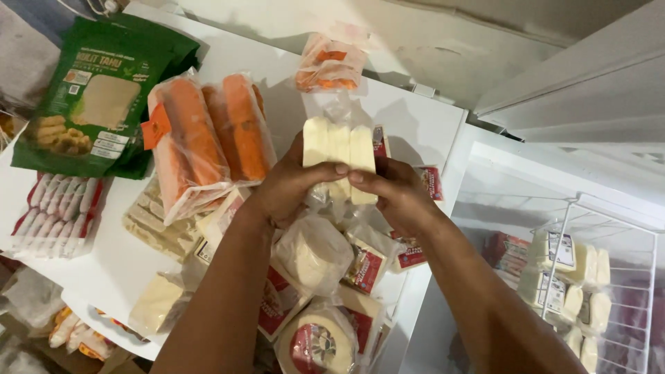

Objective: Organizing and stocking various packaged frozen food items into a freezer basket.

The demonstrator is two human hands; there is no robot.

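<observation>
Head view: left hand (287, 188) and right hand (395, 194) hold a clear pack of pale yellow cheese sticks (339, 163), fingers pinching it, above assorted packets heaped on the white freezer lid (415, 125); these judged unsorted, while the open freezer's white wire basket (609, 277) already holds some.

White chest freezer (429, 131) (lid open), grey wall (443, 41) behind

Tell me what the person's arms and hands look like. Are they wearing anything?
Both arms are bare up to the picture's edge: no sleeves, gloves, watch or rings show. The left hand and right hand have short, plain fingernails.
</observation>
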